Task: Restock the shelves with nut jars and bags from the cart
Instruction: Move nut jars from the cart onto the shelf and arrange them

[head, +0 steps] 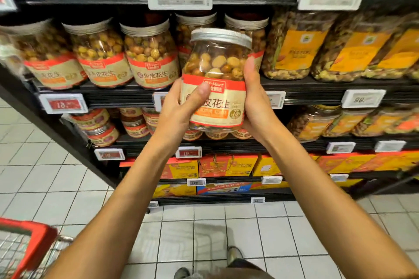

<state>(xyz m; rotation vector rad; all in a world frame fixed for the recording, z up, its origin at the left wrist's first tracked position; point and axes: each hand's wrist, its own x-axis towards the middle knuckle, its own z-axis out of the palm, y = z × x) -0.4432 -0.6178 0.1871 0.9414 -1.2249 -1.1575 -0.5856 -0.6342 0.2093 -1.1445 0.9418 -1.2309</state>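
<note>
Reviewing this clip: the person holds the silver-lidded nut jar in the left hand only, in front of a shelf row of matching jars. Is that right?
Not quite. The head view shows both hands on it: the left hand grips one side of the jar and the right hand grips the other. The silver lid and the matching jars on the shelf are as stated.

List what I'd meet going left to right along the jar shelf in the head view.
First peanut jar → second peanut jar → third peanut jar → left hand → held jar → right hand → yellow-label jars.
</note>
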